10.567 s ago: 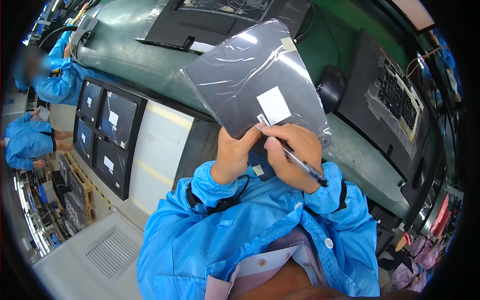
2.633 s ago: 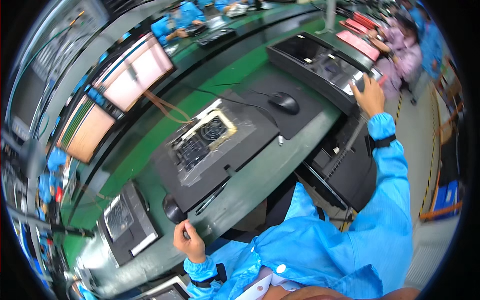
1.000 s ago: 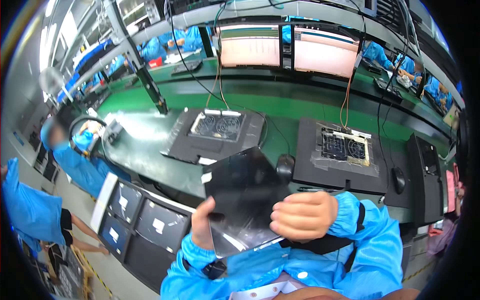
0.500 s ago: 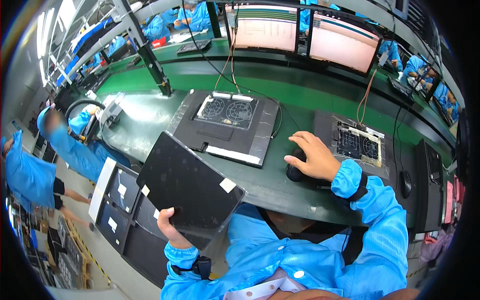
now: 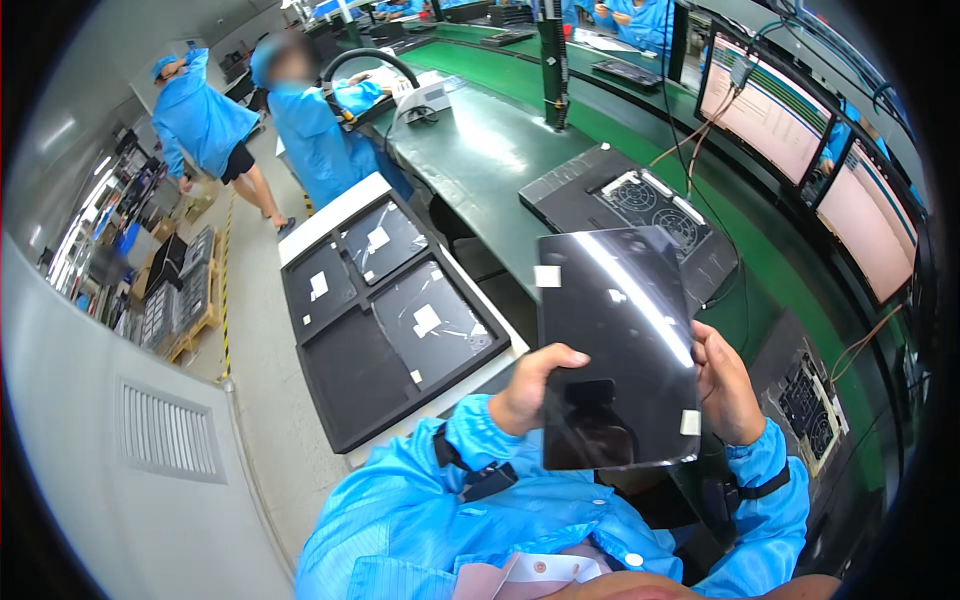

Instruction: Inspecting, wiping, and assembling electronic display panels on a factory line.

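Observation:
A black glossy tablet (image 5: 620,320) with small white stickers at its edges is tilted up in front of my chest. My left hand (image 5: 537,385) grips its left edge, the thumb lying over the glass. At the right edge, my right hand (image 5: 727,380) has its fingers closed on the tablet. A ceiling light reflects as a bright streak across the screen. To the left of it lies a black foam tray (image 5: 345,395) with three flat dark panels bearing white labels in its compartments.
Black test fixtures with circle patterns, one beyond the tablet (image 5: 565,190) and one at the right (image 5: 800,400), sit on the green bench (image 5: 480,150). Two monitors (image 5: 770,105) stand behind them. Co-workers in blue (image 5: 315,145) are at the far left, near a pallet (image 5: 200,320).
My right hand has left the mouse and taken the tablet's right edge. The tablet has been turned more upright. The view has swung left, bringing more of the foam tray into sight.

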A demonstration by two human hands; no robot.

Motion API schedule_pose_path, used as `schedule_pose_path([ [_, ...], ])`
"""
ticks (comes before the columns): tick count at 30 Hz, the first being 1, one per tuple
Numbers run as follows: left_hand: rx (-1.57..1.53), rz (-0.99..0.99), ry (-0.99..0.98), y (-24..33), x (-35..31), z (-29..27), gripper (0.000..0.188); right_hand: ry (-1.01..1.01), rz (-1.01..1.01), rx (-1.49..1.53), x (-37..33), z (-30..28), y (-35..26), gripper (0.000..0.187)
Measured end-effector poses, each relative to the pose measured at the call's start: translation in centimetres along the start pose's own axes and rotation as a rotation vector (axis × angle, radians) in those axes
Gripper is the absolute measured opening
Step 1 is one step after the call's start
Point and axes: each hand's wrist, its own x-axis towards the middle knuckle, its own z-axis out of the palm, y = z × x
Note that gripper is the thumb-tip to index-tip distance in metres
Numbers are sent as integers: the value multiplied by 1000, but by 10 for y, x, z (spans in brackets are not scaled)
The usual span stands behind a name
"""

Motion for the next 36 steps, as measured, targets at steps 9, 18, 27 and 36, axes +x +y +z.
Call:
schedule_pose_path([
  [9, 103, 55, -146, -29, 15, 43, 42, 173, -81, 140, -20, 13, -8, 41],
  [18, -11, 74, -436, -61, 13, 22, 38, 328, -194, 135, -40, -4, -15, 41],
  [27, 481, 172, -231, -57, 10, 15, 18, 345, -267, -11, -45, -20, -12, 42],
  [36, 125, 8, -535, -5, 10, -1, 34, 547, -431, 116, -49, -28, -41, 35],
])
